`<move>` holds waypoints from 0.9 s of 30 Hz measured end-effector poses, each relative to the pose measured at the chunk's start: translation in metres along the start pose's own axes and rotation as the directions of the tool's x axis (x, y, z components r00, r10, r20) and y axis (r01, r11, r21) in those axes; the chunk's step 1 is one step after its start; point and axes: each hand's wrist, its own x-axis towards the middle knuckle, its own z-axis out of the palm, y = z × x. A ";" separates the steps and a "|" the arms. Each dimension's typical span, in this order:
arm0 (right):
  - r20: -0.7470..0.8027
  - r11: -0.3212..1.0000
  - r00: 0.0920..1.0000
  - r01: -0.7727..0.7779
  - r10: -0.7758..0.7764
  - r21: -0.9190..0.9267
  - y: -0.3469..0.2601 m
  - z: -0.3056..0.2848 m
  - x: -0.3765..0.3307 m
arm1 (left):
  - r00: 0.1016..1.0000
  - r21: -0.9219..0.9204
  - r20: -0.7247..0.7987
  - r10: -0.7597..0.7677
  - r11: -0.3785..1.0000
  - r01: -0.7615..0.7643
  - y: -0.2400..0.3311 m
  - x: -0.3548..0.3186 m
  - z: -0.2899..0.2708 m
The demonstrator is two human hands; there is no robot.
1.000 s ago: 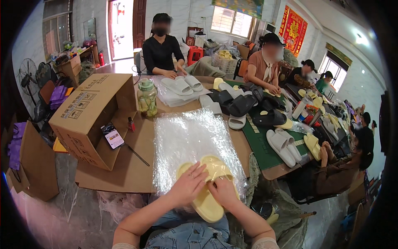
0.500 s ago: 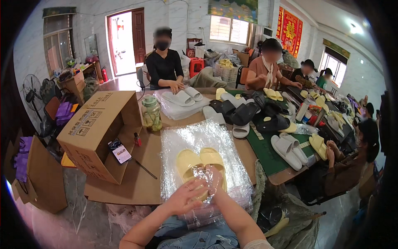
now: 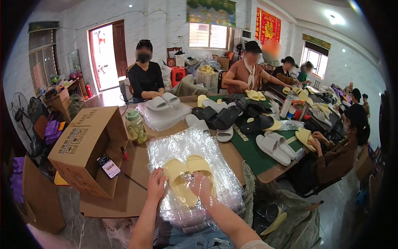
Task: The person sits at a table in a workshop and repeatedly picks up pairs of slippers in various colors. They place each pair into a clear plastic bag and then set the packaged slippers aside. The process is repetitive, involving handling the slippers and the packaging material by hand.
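Observation:
A pair of pale yellow slippers [image 3: 179, 179] lies side by side on a stack of clear plastic bags [image 3: 166, 147] at the table's near edge. Glossy film covers the slippers' near part. My right hand [image 3: 202, 186] reaches under that film and grips the pair where the two slippers meet; its fingertips are partly hidden. At the left side of the stack, my left hand [image 3: 156, 185] rests with fingers stretched forward, touching the film beside the left slipper and holding nothing.
An open cardboard box [image 3: 89, 153], a phone [image 3: 110, 167], a black pen [image 3: 135, 181] and a green-lidded jar [image 3: 135, 126] stand or lie to the left. Black, grey and yellow slippers [image 3: 226, 118] pile up at the right. Co-workers sit around the tables, one handling grey slippers [image 3: 163, 101] opposite.
My left hand has moved left, off the slippers to the side of the bags. My right hand stays at the pair under film. The whole view has shifted, so the scene sits further left.

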 end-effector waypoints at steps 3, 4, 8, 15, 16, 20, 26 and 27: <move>-0.072 0.999 0.997 0.042 -0.040 0.024 -0.003 0.001 0.001 | 0.997 -0.091 -0.021 -0.071 0.993 0.069 -0.001 -0.004 -0.001; -0.061 1.000 0.998 0.023 -0.022 0.018 -0.002 0.005 0.002 | 0.996 -0.122 -0.022 -0.087 0.989 0.084 -0.002 -0.003 0.000; -0.055 1.000 0.998 -0.016 0.017 0.019 0.001 0.013 0.003 | 0.997 -0.095 -0.043 -0.061 0.994 0.057 -0.006 -0.003 -0.001; -0.007 0.998 0.998 -0.058 0.058 0.016 0.000 0.014 0.005 | 0.993 -0.143 -0.041 -0.113 0.984 0.106 -0.001 -0.003 -0.002; 0.016 0.998 0.998 -0.055 0.055 0.012 0.002 0.013 0.005 | 0.993 -0.153 -0.040 -0.113 0.983 0.106 -0.001 -0.003 0.000; 0.044 0.999 0.998 -0.045 0.044 0.007 0.008 0.023 0.005 | 0.992 -0.151 -0.058 -0.116 0.983 0.106 -0.011 -0.003 0.003; 0.022 0.998 0.998 -0.066 0.066 0.011 -0.010 0.002 0.004 | 0.987 -0.268 -0.087 -0.137 0.957 0.109 -0.027 -0.004 0.007; 0.064 0.996 0.994 -0.086 0.085 0.016 -0.008 0.003 0.006 | 0.989 -0.258 -0.084 -0.118 0.962 0.093 -0.028 -0.003 0.007</move>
